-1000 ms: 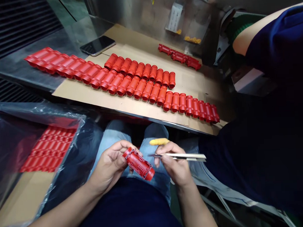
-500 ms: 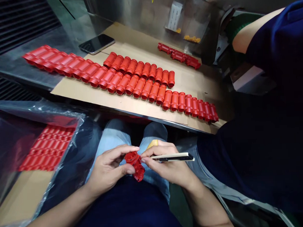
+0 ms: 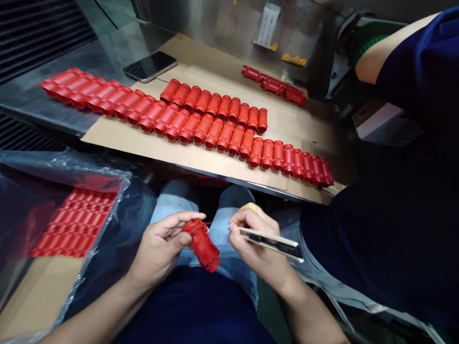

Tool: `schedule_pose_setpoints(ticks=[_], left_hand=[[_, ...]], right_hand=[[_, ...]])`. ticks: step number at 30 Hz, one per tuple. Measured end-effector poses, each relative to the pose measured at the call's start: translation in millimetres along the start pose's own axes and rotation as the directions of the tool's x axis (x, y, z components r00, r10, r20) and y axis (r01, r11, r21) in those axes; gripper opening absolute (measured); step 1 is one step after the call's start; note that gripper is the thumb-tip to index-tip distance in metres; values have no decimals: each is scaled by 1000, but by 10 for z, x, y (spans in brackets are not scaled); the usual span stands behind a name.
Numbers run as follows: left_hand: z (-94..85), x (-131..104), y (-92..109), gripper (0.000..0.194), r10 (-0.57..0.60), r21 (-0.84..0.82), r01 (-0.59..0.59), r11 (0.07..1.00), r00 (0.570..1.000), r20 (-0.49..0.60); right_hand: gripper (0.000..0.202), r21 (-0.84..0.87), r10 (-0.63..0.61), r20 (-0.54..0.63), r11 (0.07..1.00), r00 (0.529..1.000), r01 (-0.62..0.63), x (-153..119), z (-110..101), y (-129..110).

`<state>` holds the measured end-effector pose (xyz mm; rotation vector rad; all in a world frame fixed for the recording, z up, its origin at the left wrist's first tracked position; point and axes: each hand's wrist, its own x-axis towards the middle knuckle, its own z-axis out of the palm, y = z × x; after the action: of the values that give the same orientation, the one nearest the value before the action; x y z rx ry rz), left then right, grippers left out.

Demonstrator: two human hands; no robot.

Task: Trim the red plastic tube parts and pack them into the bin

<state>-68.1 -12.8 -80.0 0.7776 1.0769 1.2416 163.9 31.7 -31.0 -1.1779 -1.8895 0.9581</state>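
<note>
Over my lap, my left hand point(image 3: 162, 244) pinches the upper end of a red plastic part point(image 3: 205, 248), which tilts down to the right. To its right, my right hand point(image 3: 256, 236) grips a slim cutter with a white and black handle point(image 3: 271, 241), its handle end pointing right and down. The cutter's tip is too small to make out, and a gap separates it from the part. A yellow wrap point(image 3: 249, 207) covers one finger of my right hand. Long rows of red cylindrical parts point(image 3: 203, 128) lie on the cardboard point(image 3: 184, 161) in front of me.
A phone point(image 3: 150, 67) lies behind the rows at the left. More red parts point(image 3: 273, 85) and yellow bits point(image 3: 294, 59) are at the back. A plastic-lined box point(image 3: 41, 284) with stacked red parts stands lower left. Another person's dark sleeve point(image 3: 417, 60) and body fill the right.
My right hand has moved right, away from the red part, with the cutter. My left hand has turned the part, so its long side now shows instead of its round open end.
</note>
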Motion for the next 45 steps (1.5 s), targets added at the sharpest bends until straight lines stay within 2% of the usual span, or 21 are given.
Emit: schedule_pose_setpoints(ticks=[3,6,10,15,18,22,28,31,33,35,37,38,40,42,44,45], left_hand=[[4,27,14,44,-72,-136,72,988,997,6],[23,43,-7,43,-85,-155,85,984,996,7],[7,36,-57,42,-47,-61,49,997,998,39],[20,-8,-26,38,74,93,-81,992,995,74],[53,-27,8,37,135,129,-142,981,989,61],[62,-30,11,38,160,142,-167,976,985,64],[34,-13,-39,39,102,91,-105,990,994,46],[36,-3,-21,39,9,-54,-8,999,1000,26],[41,0,18,41,-66,-175,68,982,998,21],[36,5,58,45,-113,-249,115,962,993,21],[19,19,77,47,-113,-277,111,954,994,11],[9,30,76,46,-93,-283,89,955,996,-4],[-5,55,54,43,-18,-282,5,959,999,-45],[-3,70,23,44,76,-253,-90,963,995,-64],[8,66,0,47,159,-151,-158,976,987,-6],[12,57,-7,46,189,-75,-185,980,981,45]], right_hand=[[13,-27,27,-82,999,996,-29,-41,-62,85],[14,67,9,-36,998,999,-7,-80,-63,116],[6,195,-25,19,981,1000,21,-44,7,51],[3,176,4,137,984,991,-28,81,67,-53],[12,165,-16,212,986,977,-19,131,53,-61],[17,207,-26,268,978,963,-31,160,23,-17],[21,94,-55,202,995,978,36,115,60,-106],[17,17,-82,139,997,987,80,86,59,-135],[16,-24,-81,53,996,995,82,75,28,-76],[18,-56,-42,-56,998,998,39,54,-10,37],[29,7,45,-98,999,994,-44,3,-21,158],[33,93,110,-65,990,992,-103,-37,-7,207],[35,317,254,109,907,961,-276,-136,70,262],[37,479,366,296,742,882,-469,-229,191,267],[48,546,440,402,590,803,-596,-279,306,248],[51,562,453,429,543,781,-624,-284,343,238]])
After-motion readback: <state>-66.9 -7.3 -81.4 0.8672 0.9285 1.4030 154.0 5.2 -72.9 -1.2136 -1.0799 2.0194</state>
